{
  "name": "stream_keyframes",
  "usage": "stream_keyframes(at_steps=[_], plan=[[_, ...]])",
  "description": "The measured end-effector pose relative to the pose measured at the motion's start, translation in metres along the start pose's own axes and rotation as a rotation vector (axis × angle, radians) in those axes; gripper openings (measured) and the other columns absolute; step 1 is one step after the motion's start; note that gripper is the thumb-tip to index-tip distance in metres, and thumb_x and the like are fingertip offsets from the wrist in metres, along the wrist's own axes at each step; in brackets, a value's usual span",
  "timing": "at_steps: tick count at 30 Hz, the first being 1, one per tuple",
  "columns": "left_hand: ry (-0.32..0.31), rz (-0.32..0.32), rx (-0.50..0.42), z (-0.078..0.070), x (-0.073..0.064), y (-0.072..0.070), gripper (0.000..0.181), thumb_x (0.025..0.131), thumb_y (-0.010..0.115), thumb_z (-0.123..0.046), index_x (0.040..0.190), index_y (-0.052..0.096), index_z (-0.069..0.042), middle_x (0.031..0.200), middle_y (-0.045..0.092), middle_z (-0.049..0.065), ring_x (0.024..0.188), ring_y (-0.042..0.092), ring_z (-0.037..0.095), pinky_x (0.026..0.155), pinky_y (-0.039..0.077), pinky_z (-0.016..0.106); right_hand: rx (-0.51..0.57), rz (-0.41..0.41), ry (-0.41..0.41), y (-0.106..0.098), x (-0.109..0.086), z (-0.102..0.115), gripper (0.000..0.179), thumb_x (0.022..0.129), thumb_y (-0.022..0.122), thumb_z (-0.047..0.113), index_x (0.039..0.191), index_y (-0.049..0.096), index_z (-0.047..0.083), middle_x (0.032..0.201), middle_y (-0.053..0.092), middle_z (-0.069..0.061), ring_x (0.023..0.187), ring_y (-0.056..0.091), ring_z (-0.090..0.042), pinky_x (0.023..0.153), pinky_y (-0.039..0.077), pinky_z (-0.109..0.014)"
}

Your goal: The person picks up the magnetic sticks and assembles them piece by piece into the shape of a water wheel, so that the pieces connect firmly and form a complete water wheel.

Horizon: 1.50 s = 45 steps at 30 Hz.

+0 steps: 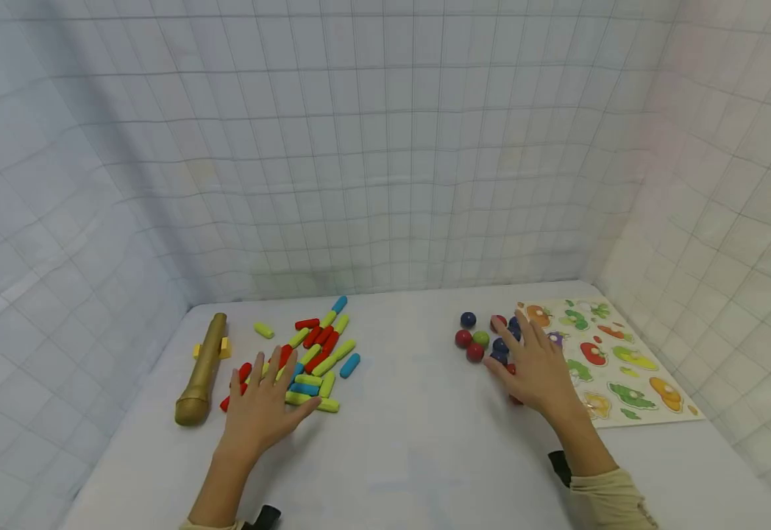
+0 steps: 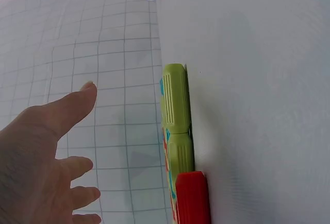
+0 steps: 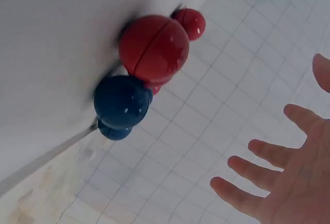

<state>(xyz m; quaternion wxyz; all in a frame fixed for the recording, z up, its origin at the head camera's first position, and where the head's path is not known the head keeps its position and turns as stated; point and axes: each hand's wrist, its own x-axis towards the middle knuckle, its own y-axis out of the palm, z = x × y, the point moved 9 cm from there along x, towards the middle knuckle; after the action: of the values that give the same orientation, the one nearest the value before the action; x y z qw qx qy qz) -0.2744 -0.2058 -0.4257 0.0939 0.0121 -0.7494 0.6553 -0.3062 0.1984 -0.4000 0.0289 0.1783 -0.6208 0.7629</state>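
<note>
Fingers spread, my left hand (image 1: 261, 412) hovers over the near left side of a scatter of red, yellow-green and blue plastic sticks (image 1: 324, 364). The left wrist view shows that hand apart from a yellow-green stick (image 2: 176, 98) and a red one (image 2: 193, 198). Over on the right, my right hand (image 1: 536, 370) is spread above a cluster of shiny red, dark blue and green balls (image 1: 474, 352), hiding some of them. A red ball (image 3: 154, 49) and a dark blue ball (image 3: 121, 102) appear in the right wrist view, with a gap between them and the fingers. Neither hand holds anything.
A gold-brown rod with a thicker end (image 1: 201, 372) lies at the far left with yellow pieces (image 1: 225, 348) beside it. Right of the balls is a flat sheet with vegetable pictures (image 1: 613, 361). Grid-patterned white cloth (image 1: 385, 147) walls in the white table (image 1: 412, 442).
</note>
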Motion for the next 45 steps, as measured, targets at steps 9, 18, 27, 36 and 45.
stream_keyframes(at_steps=[9,18,27,36,45], plan=[[0.017,0.009,0.019,0.009,-0.006,0.000,0.093,0.083,0.056,-0.068,0.153,0.031,-0.013,0.159,0.025,0.020,0.145,0.019,0.048,0.109,0.005,0.076,0.039,0.330,0.186,0.022,-0.004,-0.030,0.058,0.087,0.069,0.041,0.132,0.055,0.007,0.113,0.065,-0.021,0.086,0.064,-0.034,0.064,0.053,-0.043],[0.010,0.024,-0.012,0.004,-0.004,0.003,0.094,0.083,0.056,-0.068,0.154,0.027,-0.015,0.160,0.022,0.019,0.146,0.017,0.048,0.109,0.004,0.076,0.033,0.473,0.205,0.035,-0.017,-0.028,0.034,0.076,0.082,0.030,0.096,0.063,0.010,0.076,0.058,-0.004,0.070,0.051,-0.021,0.061,0.041,-0.035],[0.092,0.003,0.005,-0.017,-0.003,-0.008,0.074,0.081,0.074,-0.044,0.143,0.048,-0.013,0.143,0.049,0.021,0.132,0.044,0.045,0.106,0.031,0.068,0.007,0.430,0.138,0.039,-0.020,-0.002,0.026,0.076,0.080,0.023,0.092,0.064,0.011,0.073,0.057,-0.003,0.067,0.051,-0.022,0.059,0.041,-0.034],[0.186,0.200,-0.109,-0.042,0.020,0.036,0.023,0.077,0.082,-0.017,0.098,0.072,-0.018,0.089,0.066,-0.001,0.083,0.059,0.014,0.076,0.053,0.035,0.096,0.410,-0.104,0.061,0.007,0.091,0.023,0.079,0.079,0.028,0.097,0.065,0.021,0.071,0.056,0.005,0.064,0.049,-0.013,0.057,0.041,-0.027],[0.147,0.207,-0.133,-0.032,0.023,0.046,0.009,0.080,0.079,-0.016,0.087,0.072,-0.015,0.083,0.060,-0.002,0.079,0.056,0.014,0.076,0.053,0.035,0.167,0.477,-0.297,0.087,0.011,0.139,0.024,0.081,0.077,0.029,0.102,0.066,0.023,0.077,0.059,0.010,0.070,0.051,-0.008,0.062,0.042,-0.024]])
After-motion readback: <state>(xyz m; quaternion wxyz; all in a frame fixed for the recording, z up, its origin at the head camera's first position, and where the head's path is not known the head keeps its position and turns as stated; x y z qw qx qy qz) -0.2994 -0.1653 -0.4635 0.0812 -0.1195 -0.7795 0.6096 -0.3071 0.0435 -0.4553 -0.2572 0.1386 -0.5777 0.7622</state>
